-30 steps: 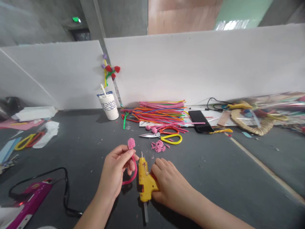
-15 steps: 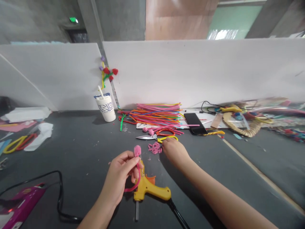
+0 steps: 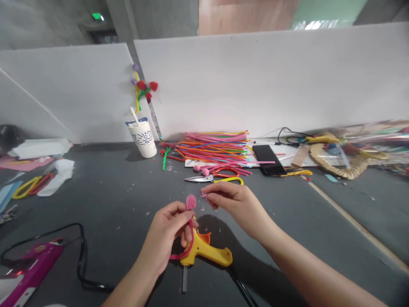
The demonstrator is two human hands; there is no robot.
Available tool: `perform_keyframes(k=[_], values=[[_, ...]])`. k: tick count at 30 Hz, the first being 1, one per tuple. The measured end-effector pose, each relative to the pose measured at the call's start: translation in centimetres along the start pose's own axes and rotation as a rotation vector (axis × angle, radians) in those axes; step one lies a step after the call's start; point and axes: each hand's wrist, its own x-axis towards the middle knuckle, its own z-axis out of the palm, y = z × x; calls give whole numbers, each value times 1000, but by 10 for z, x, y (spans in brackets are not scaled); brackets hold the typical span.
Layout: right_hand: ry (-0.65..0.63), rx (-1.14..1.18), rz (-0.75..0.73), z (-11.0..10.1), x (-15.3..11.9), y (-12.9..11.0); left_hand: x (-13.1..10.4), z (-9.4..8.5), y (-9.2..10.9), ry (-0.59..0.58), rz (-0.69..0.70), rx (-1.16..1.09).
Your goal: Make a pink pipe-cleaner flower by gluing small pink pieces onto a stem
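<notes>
Between its thumb and fingers, my left hand [image 3: 174, 224] pinches a pink fuzzy stem that curves down below it, with a pink bud [image 3: 191, 202] on top. My right hand [image 3: 228, 198] is just right of the bud, its fingertips closed on a small pink piece [image 3: 203, 195]. Under my left hand lies a yellow glue gun [image 3: 211, 253] with an orange trigger. Scissors [image 3: 200, 179] with red and yellow handles rest beyond my right hand. Two pink balls [image 3: 205, 171] sit behind the blades.
Colourful pipe cleaners [image 3: 211, 149] are heaped by the white partition [image 3: 255, 85]. A phone [image 3: 269, 160] lies right of them, a white cup [image 3: 143, 138] stands left. A magenta device [image 3: 40, 266] with a black cable is at lower left.
My right hand has moved left from beside the pink pieces toward the bud, and a small pink piece now shows at its fingertips. The camera view has shifted slightly.
</notes>
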Motion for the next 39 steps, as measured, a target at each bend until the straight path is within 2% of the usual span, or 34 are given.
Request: perform_keyframes(k=[3,5,8,14,22,31,35,39], values=[[-48,289,2,0,-8,-12,0,3,-2,1,-25,16],[-58,357,-45,-1,-11,-15,-1,4,-4,-14,-33,32],[-58,256,-124,-1,-13,-15,-2,6,-5,-42,-39,73],[-35,155,-70,2,-12,-13,-3,7,-7,-42,-55,90],[-7,175,-30,7,-11,-14,-4,7,-8,-59,-66,101],[82,116,-103,13,-14,-13,-5,7,-8,-48,-46,71],[146,74,-219,17,-18,-12,-5,9,-7,-18,-26,53],[251,-95,-503,14,-24,-13,-9,7,-7,-2,6,74]])
